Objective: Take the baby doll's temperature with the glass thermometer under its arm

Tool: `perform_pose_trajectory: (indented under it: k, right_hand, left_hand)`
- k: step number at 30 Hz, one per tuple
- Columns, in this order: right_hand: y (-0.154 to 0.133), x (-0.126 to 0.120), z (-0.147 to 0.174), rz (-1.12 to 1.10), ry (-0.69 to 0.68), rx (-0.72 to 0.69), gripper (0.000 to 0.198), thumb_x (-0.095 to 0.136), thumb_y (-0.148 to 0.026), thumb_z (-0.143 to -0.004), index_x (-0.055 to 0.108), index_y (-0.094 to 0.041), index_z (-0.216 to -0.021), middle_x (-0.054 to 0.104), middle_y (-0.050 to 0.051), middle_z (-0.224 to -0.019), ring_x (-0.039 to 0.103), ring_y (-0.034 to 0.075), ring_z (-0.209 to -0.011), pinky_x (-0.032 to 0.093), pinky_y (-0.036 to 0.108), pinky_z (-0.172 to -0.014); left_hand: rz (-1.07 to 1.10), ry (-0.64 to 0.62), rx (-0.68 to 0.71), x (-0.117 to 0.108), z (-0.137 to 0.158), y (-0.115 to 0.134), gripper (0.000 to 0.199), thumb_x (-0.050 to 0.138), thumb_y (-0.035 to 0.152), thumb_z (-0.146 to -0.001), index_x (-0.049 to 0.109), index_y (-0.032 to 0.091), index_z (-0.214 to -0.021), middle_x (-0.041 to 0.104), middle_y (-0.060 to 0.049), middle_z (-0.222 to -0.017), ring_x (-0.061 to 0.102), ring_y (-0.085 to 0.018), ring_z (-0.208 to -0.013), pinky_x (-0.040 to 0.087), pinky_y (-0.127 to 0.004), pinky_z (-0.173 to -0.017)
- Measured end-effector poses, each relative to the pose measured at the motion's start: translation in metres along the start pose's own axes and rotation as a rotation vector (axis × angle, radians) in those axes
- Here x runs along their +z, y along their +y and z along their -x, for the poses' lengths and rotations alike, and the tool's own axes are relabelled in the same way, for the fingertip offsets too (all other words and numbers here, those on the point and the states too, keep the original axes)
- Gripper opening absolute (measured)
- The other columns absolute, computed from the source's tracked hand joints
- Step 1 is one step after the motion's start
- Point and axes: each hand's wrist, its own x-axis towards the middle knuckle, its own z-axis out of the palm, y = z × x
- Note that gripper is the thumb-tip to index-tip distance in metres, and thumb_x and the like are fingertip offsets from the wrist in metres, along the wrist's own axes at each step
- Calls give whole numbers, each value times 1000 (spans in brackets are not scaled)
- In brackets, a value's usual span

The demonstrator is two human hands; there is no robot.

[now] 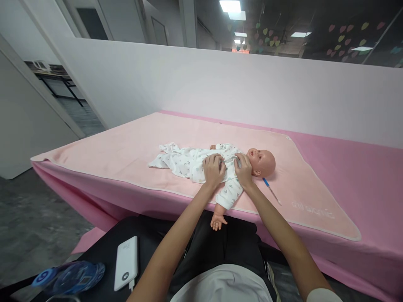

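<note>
A baby doll point(266, 162) lies on its back on the pink mat, its bald head to the right. It wears a white printed outfit point(184, 162), and one of its arms point(218, 216) hangs over the table's near edge. On the doll's belly, my left hand point(214, 171) has its fingers curled into the cloth. My right hand point(243, 171) pinches the front of the outfit near the neck, just below the doll's chin. A short stretch of cloth shows between my two hands. The fingertips are partly hidden.
A thin stick with a blue end point(271, 191), like a thermometer, lies by the doll's head on the pale pink mat point(126, 142). A white power bank point(126, 262) and a blue-capped bottle point(74, 277) are at lower left. A white wall point(252, 92) stands behind the table.
</note>
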Motion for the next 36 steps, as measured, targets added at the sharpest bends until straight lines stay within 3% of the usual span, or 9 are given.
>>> perform_pose_trajectory:
  k: [19,29,36]
  right_hand:
    - [0,-2,0,-21,-74,44,25,36,-24,-88,58,-19,-100,62,7,-93,56,19,-92,47,35,-82]
    - [-5,-6,-4,49,-77,72,24,41,-18,-83,56,-16,-102,64,8,-92,59,19,-87,49,33,-79]
    - [-7,-8,-6,35,-94,106,23,44,-17,-80,57,-17,-99,65,8,-91,61,19,-84,49,32,-77]
  left_hand:
    - [19,80,22,1,1,0,7,47,20,-83,54,21,-82,64,-1,-84,53,-19,-85,27,-38,-92]
    - [17,70,23,1,0,0,10,46,21,-84,55,21,-83,65,-1,-84,54,-18,-84,28,-37,-90]
    - [46,49,15,-2,0,2,18,48,16,-76,54,20,-92,63,-3,-89,53,-21,-88,29,-38,-88]
